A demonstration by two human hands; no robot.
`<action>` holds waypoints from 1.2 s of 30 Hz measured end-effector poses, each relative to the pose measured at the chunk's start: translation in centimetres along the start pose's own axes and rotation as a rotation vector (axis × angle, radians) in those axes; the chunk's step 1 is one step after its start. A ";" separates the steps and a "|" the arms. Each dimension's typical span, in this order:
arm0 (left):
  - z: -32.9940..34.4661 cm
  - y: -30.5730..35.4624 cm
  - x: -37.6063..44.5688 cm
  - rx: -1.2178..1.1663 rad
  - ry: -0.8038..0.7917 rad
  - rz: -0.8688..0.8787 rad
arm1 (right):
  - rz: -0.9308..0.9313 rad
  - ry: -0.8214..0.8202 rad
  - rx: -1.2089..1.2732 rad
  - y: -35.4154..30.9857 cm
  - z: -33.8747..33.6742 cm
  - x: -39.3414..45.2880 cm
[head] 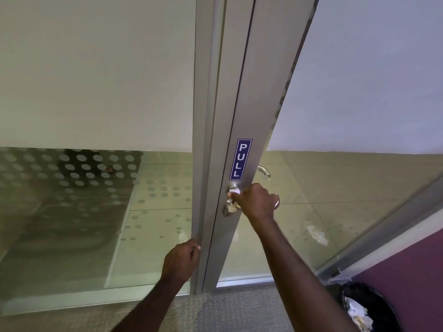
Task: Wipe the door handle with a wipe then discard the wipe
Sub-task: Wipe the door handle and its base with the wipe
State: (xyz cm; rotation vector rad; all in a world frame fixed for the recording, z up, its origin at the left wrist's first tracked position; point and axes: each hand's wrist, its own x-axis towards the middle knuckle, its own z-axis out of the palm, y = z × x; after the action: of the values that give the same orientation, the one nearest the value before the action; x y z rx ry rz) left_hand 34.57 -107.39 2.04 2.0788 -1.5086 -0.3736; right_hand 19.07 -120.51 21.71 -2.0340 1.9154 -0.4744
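A silver lever door handle [276, 200] sits on the grey metal door stile, just below a blue PULL sticker [241, 158]. My right hand [257, 202] is wrapped around the handle with a crumpled white wipe [232, 206] pressed between my fingers and the metal. Most of the handle is hidden under this hand; only its curved end shows on the right. My left hand [183, 258] grips the edge of the door frame lower down, fingers curled around it.
A black bin [374, 307] lined with a black bag and holding crumpled white paper stands at the bottom right against a purple wall. Frosted and dotted glass panels flank the door. A second handle [265, 170] shows through the glass. Grey carpet lies underfoot.
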 end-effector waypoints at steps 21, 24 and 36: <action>0.1 -0.4 -0.8 0.078 -0.028 0.013 | -0.192 0.198 -0.391 -1.1 2.3 -2.0; 0.2 -0.3 -1.0 0.088 -0.028 0.017 | -0.232 0.213 -0.404 -0.5 2.3 -2.2; -0.2 -0.9 -1.2 0.083 0.002 0.022 | -0.207 0.134 -0.214 0.5 0.1 -1.2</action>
State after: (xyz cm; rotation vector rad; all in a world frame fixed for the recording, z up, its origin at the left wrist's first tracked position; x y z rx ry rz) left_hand 34.96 -106.06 1.58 2.1234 -1.5689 -0.3061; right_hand 18.63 -119.37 21.40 -2.4104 1.9108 -0.4825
